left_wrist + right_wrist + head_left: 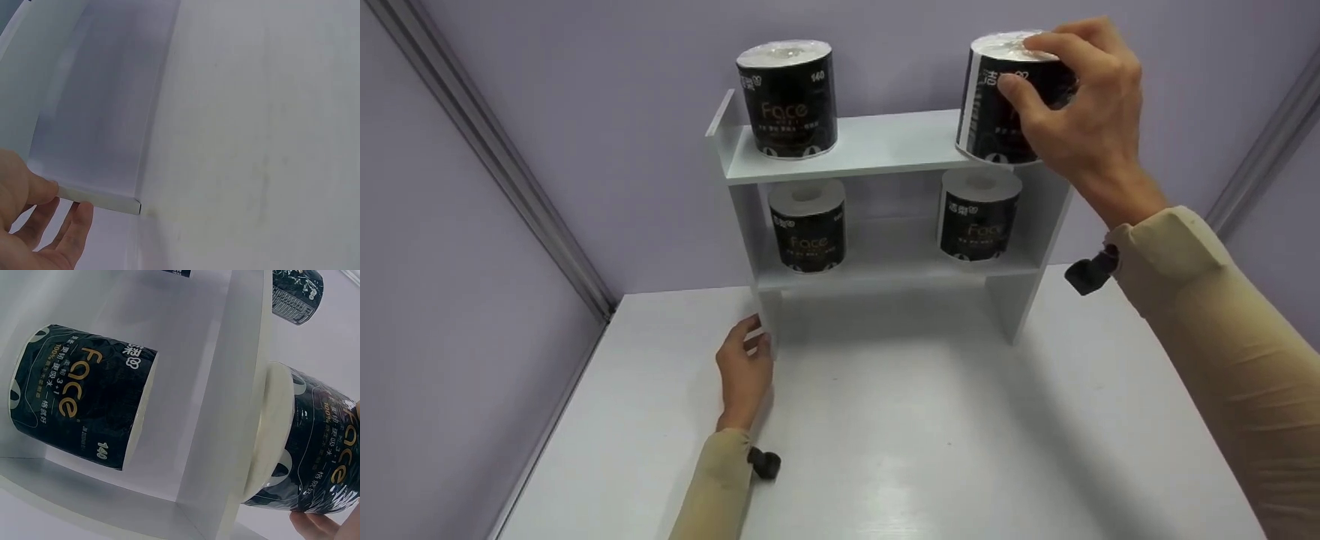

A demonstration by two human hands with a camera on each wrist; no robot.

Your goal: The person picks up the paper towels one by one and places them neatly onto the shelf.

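Note:
My right hand [1091, 97] grips a black-wrapped toilet paper roll [986, 112] near its top, at the right end of the upper shelf. In the right wrist view that roll's [320, 444] white base is right at the shelf edge, and only a few fingers [315, 526] show. Low on the left, my left hand [745, 371] pinches the side panel of the white shelf rack [896, 142] near the tabletop. The left wrist view shows its thumb and fingers on either side of the panel's edge [101, 199].
Another roll [787, 101] stands at the upper shelf's left end. On the lower shelf are a left roll [810, 232] and a right roll [979, 221]. The rack stands on a white table [885, 435] before a pale wall [660, 150].

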